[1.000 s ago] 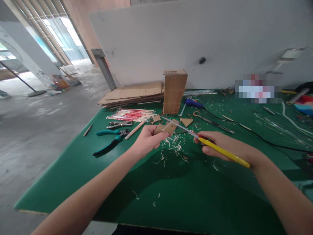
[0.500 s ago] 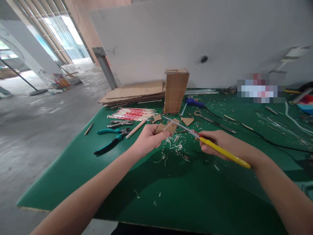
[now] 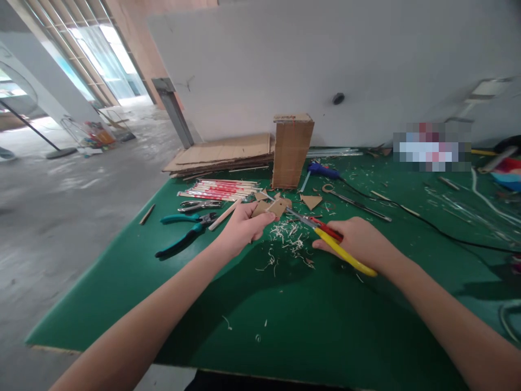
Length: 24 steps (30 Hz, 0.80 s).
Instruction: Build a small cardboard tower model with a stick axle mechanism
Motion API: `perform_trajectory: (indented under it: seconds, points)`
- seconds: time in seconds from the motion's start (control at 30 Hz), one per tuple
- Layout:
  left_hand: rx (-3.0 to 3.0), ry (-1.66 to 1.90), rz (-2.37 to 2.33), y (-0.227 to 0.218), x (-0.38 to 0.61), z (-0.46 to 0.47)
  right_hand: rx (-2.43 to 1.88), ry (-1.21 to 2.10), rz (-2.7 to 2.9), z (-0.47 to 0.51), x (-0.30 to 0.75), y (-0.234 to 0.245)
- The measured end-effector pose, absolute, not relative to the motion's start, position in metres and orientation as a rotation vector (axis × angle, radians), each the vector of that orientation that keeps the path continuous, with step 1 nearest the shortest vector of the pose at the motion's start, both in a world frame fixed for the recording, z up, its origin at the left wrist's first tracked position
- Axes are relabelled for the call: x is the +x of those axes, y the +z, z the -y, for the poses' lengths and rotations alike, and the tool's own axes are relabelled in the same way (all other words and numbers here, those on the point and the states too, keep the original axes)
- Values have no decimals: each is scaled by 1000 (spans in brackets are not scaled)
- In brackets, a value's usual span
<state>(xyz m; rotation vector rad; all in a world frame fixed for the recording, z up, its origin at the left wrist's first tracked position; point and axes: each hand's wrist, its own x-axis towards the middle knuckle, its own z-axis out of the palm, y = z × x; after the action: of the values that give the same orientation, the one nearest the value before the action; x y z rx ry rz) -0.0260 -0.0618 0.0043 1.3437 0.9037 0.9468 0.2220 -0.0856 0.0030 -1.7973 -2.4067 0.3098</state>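
Small cardboard piece (image 3: pixel 272 208) is held just above the green mat (image 3: pixel 285 326), mid-table, a bit left of centre, in front of the upright cardboard box (image 3: pixel 291 152).
Left hand (image 3: pixel 240 231): closed in a pinch, thumb on top, fingers under, gripping the near-left edge of the piece.
Right hand (image 3: pixel 358 244): wrapped around the cutting tool (image 3: pixel 340 251), which has a yellow handle, a red part beside it and a metal blade pointing far-left. The blade tip reaches the right edge of the cardboard piece. Can't tell if it's scissors or a knife.
Pale shavings (image 3: pixel 288 239) are scattered on the mat between and just near of the two hands.
A triangular cardboard scrap (image 3: pixel 311 202) lies flat just right of the held piece.

Left of the left hand:
- wooden stick (image 3: pixel 225 214), lying diagonal
- teal-handled pliers (image 3: pixel 185 231), handles spread
- silver hand tool (image 3: pixel 199 205) just beyond the pliers
- bundle of red-and-white wrapped sticks (image 3: pixel 222 190) farther back
- short loose stick (image 3: pixel 146 214) near the left mat edge

Far side:
- flat cardboard stack (image 3: pixel 223 155) touching the box's left side
- blue-handled tool (image 3: pixel 323 171) right of the box
- black cable (image 3: pixel 448 233) running off right across the mat

A white board (image 3: pixel 325 60) stands behind everything.
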Motion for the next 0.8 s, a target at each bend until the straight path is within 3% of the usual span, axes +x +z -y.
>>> perform_trajectory:
  seconds: [0.8]
  points:
    - [1227, 1184, -1066, 3, -27, 53, -1713, 389, 2253, 85, 230, 3]
